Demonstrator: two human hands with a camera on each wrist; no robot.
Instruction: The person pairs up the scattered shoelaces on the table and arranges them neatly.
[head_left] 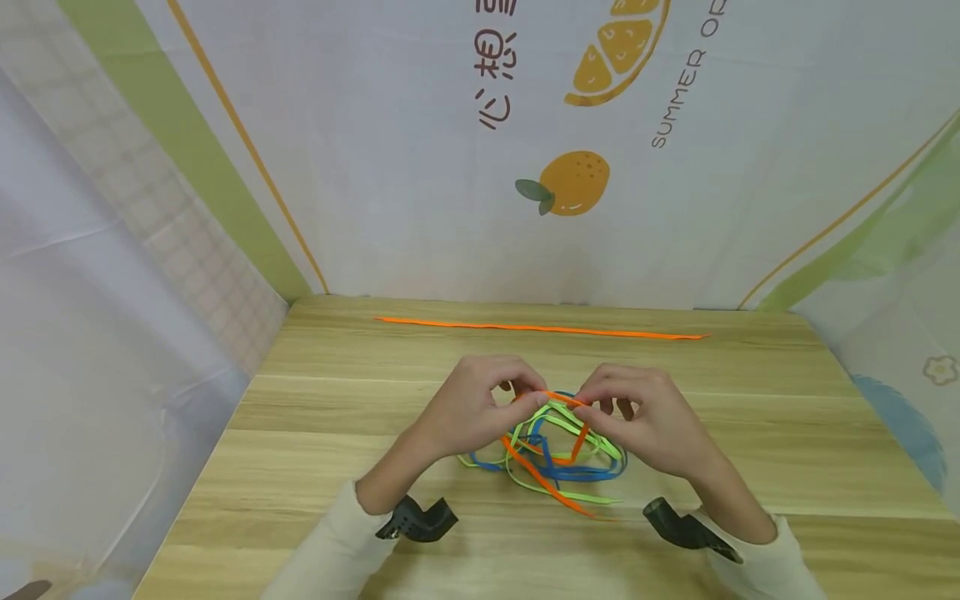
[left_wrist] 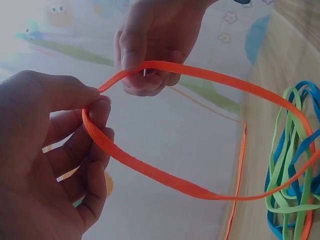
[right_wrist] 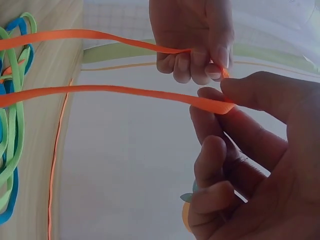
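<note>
Both hands pinch one flat orange shoelace [left_wrist: 165, 176] a short way apart, above a loose heap of laces. My left hand [head_left: 468, 408] holds it between thumb and index finger; in the left wrist view the lace bends at that pinch and both sides run down to the heap. My right hand [head_left: 660, 421] pinches the same lace [right_wrist: 125, 90] with thumb and fingertips. Below, green laces [head_left: 600, 498] and blue laces [head_left: 588, 475] lie tangled with parts of the orange one. An orange end trails toward the front of the heap.
Another orange shoelace [head_left: 540, 328] lies stretched straight across the back of the wooden table [head_left: 300, 467]. Behind the table hangs a white printed cloth [head_left: 420, 208], with more cloth at both sides. A dark curved wrist mount [head_left: 420, 521] sits at each sleeve.
</note>
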